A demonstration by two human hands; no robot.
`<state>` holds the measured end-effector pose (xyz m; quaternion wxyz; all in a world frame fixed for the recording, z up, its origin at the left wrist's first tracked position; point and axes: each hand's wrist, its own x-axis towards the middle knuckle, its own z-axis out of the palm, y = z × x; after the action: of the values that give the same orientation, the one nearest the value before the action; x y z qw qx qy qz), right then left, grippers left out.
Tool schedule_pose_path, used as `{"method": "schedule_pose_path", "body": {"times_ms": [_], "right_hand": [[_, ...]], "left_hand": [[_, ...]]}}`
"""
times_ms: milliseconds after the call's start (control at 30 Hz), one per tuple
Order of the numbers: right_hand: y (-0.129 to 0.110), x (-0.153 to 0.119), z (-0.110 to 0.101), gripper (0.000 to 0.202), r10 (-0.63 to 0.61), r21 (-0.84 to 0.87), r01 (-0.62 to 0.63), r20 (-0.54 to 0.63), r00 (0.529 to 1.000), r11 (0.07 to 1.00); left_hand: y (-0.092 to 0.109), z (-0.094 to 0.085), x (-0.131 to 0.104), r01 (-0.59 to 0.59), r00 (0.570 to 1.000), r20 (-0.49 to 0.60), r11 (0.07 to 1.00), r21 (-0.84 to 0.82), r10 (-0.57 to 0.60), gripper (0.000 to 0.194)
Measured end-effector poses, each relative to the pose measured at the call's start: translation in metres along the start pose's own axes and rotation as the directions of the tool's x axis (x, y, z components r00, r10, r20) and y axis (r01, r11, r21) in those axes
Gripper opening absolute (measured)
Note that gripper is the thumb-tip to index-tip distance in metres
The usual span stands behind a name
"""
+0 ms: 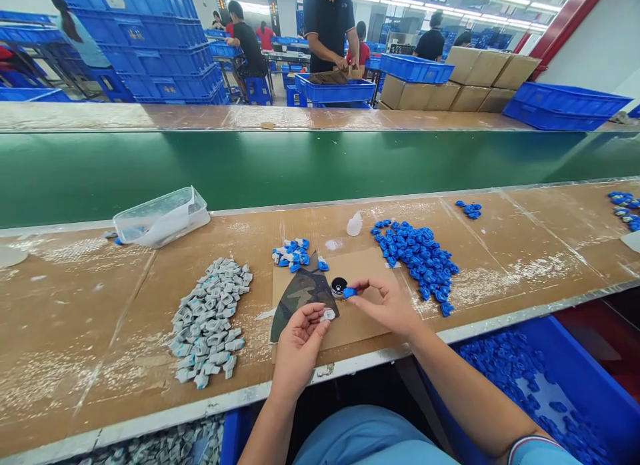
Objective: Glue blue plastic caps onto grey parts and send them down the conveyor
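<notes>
Between the thumb and fingers of my left hand (302, 338) is a small grey plastic part (327, 314). My right hand (387, 306) pinches a small blue plastic part (350, 292) right beside a round black-and-white pot (339, 286). Under both hands lies a cardboard sheet (357, 331), partly covered by a camouflage-patterned piece (300, 295). Several joined blue-and-grey parts (291, 254) rest at the sheet's far left corner. A heap of grey parts (210, 321) spreads to the left, and a heap of blue parts (417, 255) to the right.
A clear plastic box (163, 218) stands at the back left by the green conveyor belt (310, 165). Blue bins of parts (545, 385) sit below the table edge. Across the belt, a person (330, 31) works over a blue crate (345, 91) near stacked crates (155, 51).
</notes>
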<state>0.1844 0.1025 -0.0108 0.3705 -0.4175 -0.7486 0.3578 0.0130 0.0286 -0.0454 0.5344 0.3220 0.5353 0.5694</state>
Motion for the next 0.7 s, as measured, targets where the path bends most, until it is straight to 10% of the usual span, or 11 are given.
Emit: {"method": "schedule_pose_path", "body": {"times_ms": [400,700], "right_hand": [[0.003,-0.009,0.014,0.010,-0.178,-0.011,0.182,0.163,0.971,0.983],[0.013,-0.015,0.024,0.013,-0.011,0.110,-0.004,0.138,0.990,0.994]], "left_hand": [[-0.007,-0.002,-0.003,-0.027,0.999,0.038,0.999,0.020,0.026,0.031],[-0.002,-0.002,-0.001,-0.004,0.999,0.043,1.000,-0.007,0.004,0.028]]}}
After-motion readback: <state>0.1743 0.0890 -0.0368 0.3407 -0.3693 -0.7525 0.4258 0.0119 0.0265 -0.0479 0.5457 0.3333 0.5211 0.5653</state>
